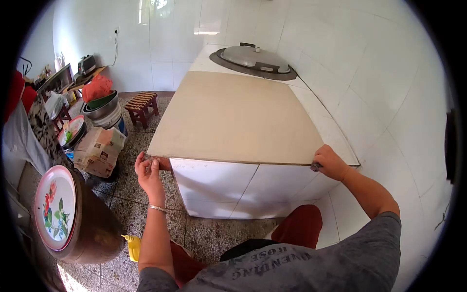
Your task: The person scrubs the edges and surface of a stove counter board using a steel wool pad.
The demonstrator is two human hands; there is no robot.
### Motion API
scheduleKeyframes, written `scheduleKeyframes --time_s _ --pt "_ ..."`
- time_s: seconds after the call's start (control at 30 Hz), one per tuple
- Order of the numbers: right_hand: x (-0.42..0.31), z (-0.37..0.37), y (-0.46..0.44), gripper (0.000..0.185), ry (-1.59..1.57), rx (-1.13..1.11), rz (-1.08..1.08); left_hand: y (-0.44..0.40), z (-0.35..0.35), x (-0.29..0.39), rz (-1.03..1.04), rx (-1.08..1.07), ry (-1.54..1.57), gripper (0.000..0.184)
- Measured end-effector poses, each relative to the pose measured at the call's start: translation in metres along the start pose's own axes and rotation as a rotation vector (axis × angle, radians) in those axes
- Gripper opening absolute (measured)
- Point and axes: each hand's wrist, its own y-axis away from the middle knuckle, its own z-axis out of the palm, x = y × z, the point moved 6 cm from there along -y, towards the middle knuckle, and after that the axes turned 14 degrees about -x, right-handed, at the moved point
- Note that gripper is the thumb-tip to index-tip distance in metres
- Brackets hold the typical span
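Observation:
A large beige board (233,117) lies on top of a white-tiled stove block (214,182), its near edge facing me. Beside the board's near left corner is my left hand (150,177), thumb and forefinger apart, with a bracelet on the wrist. Just right of its thumb, a reddish-brown piece (163,163) shows under the board's edge; its kind is unclear. At the near right corner, my right hand (333,164) is closed around a small dark, rough-looking wad (316,167). Some of its fingers are hidden, and whether they also touch the board cannot be made out.
Behind the board, a lidded wok (255,58) is set into the stove. To the left stand a brown vat (95,231) under a floral tray (56,207), a yellow bottle (132,247), a woven-top stool (141,108) and stacked basins (103,109). A tiled wall (384,92) rises at right.

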Motion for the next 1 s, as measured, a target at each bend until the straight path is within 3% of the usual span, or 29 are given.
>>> scheduleKeyframes --time_s 0.3,0.43,0.63,0.8,1.0 --pt "-0.127 0.009 -0.187 0.029 0.040 0.111 -0.484 -0.002 -0.001 -0.004 0.047 0.015 -0.016 0.011" --pt "-0.184 0.015 -0.274 0.030 -0.045 0.134 -0.524 -0.002 -0.006 -0.010 0.088 0.016 -0.101 0.012" --pt "-0.262 0.011 -0.378 0.028 -0.232 0.270 -0.558 -0.001 -0.005 -0.010 0.069 0.009 0.011 0.015" --pt "-0.266 0.010 -0.382 0.029 -0.246 0.282 -0.585 -0.003 -0.007 -0.005 0.060 0.006 -0.009 0.016" --pt "-0.196 0.015 -0.288 0.024 -0.161 0.167 -0.527 0.000 -0.006 0.003 0.109 0.034 -0.180 0.013"
